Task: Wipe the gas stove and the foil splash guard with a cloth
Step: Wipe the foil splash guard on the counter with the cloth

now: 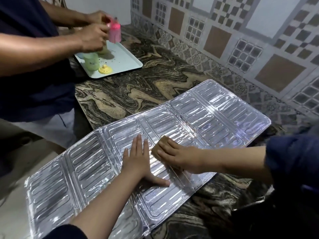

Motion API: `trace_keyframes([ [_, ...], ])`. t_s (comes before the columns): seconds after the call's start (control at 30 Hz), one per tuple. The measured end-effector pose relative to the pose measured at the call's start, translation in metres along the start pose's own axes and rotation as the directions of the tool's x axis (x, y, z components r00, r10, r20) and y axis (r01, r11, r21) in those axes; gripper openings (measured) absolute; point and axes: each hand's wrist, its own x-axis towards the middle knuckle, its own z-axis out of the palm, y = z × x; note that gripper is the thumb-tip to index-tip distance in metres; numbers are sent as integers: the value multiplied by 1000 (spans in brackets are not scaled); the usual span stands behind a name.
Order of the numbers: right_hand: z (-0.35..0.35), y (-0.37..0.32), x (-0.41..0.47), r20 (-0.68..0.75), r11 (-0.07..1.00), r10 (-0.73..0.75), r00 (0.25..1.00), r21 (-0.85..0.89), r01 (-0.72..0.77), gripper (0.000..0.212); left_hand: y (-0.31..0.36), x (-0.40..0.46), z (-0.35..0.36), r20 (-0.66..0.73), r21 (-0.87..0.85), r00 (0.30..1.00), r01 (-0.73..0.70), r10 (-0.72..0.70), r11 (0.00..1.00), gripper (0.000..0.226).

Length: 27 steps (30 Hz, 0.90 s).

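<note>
Nearest, the foil splash guard (82, 178) lies unfolded flat on the table (138, 94); left hand (138, 163), fingers spread, steadies it, right hand (179, 159) presses a brown cloth (162, 144) mid-panel. Wiping seems underway; no stove is visible, so that part probably remains

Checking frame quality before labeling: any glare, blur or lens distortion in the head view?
Head view: bright glare patches on the foil splash guard, strongest on its far panels; motion blur on the second person's hands and the pink bottle; wide-angle bending of the wall tiles; left hand and right hand on the cloth are sharp.
</note>
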Motion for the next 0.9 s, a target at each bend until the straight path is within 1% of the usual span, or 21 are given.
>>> trace_keyframes([
  [0.1, 12, 15, -3, -17, 1000, -8, 1000, 7, 8, 86, -1, 0, 0, 1, -19, 1000, -2, 2, 1000, 164],
  [0.23, 28, 38, -12, -17, 998, 57, 998, -19, -57, 76, -1, -1, 2, -2, -13, 1000, -10, 10, 1000, 164],
  [0.33, 31, 54, -17, 3, 994, 103, 995, -37, -103, 80, -2, -2, 1, -9, -26, 1000, -14, 14, 1000, 163],
  [0.43, 25, 60, -20, 79, 989, 140, 987, -52, -136, 82, -3, -3, 1, -9, -27, 1000, -14, 14, 1000, 163],
  [0.53, 18, 63, -24, 120, 982, 172, 978, -101, -161, 81, -3, -4, 2, -1, -23, 1000, -15, 15, 1000, 163],
  [0.6, 9, 64, -28, 171, 975, 198, 965, -138, -175, 77, -2, -4, 1, 1, -23, 1000, -15, 15, 1000, 163],
  [0.7, -18, 65, -29, 231, 959, 226, 946, -223, -175, 64, -2, -5, 1, 4, -15, 1000, -12, 12, 1000, 162],
  [0.77, -41, 67, -26, 203, 952, 226, 953, -255, -171, 46, -3, -5, 1, 5, -12, 1000, -9, 9, 1000, 162],
  [0.83, -69, 70, -22, 171, 957, 250, 953, -191, -217, 31, -3, -6, 1, -1, -10, 1000, -11, 11, 1000, 162],
  [0.9, -91, 73, -9, 79, 968, 240, 968, -92, -233, 25, -3, -6, 1, -9, -11, 1000, -15, 15, 1000, 162],
])
